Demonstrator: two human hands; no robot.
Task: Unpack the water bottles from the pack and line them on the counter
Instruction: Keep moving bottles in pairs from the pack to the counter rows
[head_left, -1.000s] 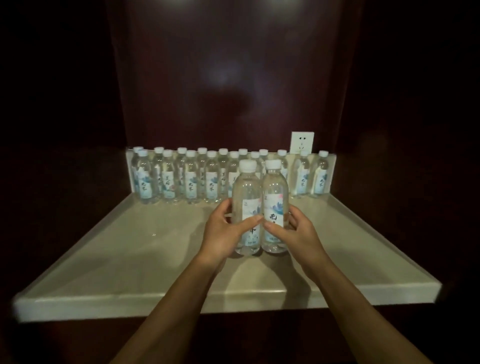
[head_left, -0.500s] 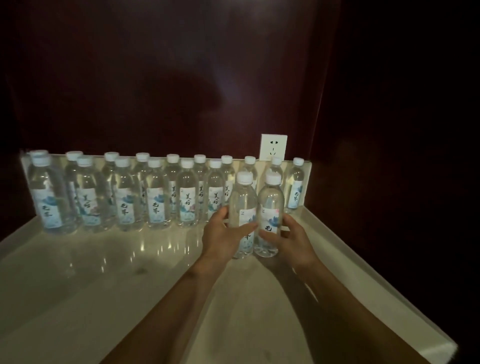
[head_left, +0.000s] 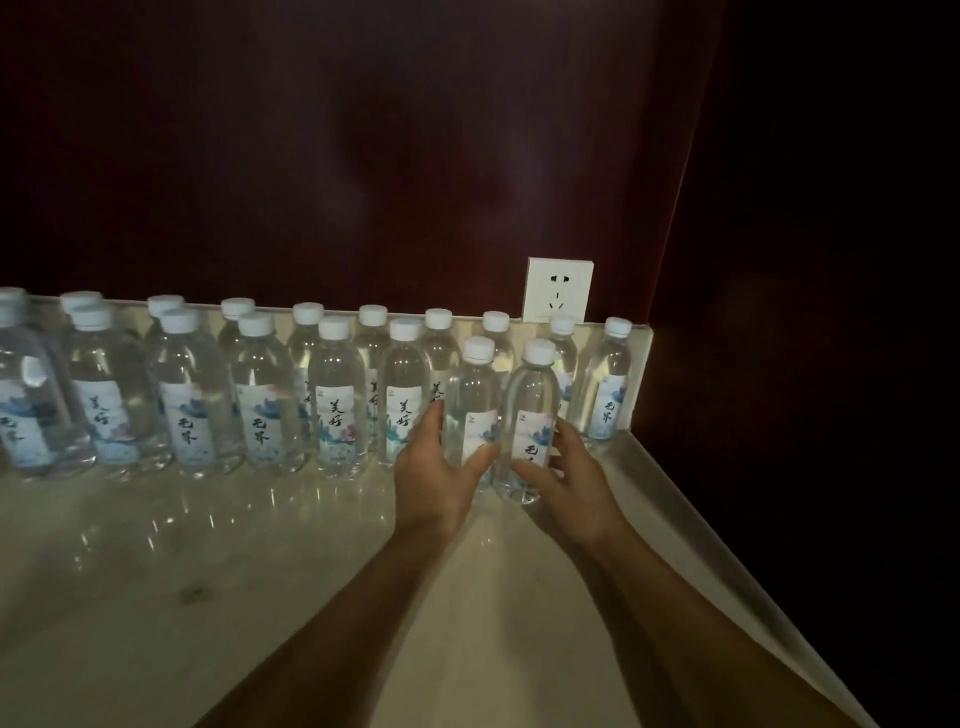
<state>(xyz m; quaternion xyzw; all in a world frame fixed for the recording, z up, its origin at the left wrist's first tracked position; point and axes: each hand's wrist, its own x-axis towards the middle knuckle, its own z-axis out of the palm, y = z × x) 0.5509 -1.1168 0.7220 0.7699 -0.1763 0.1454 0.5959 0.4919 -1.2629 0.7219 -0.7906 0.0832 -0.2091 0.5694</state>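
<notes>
Two clear water bottles with white caps stand side by side on the pale counter (head_left: 156, 597), close to the lined-up bottles. My left hand (head_left: 434, 467) grips the left bottle (head_left: 474, 395) low on its body, thumb across the front. My right hand (head_left: 569, 478) grips the right bottle (head_left: 532, 400) the same way. Behind and to the left, several bottles (head_left: 260, 395) stand in two rows along the back edge. One bottle (head_left: 605, 384) stands at the far right corner. No pack is in view.
A white wall socket (head_left: 558, 291) sits on the dark red back wall above the right end of the rows. The counter has a raised rim along its right side (head_left: 727, 571). Dark panels close in the right side.
Both hands have carried the two bottles away from the counter's front toward the back rows. The view has come closer and turned right.
</notes>
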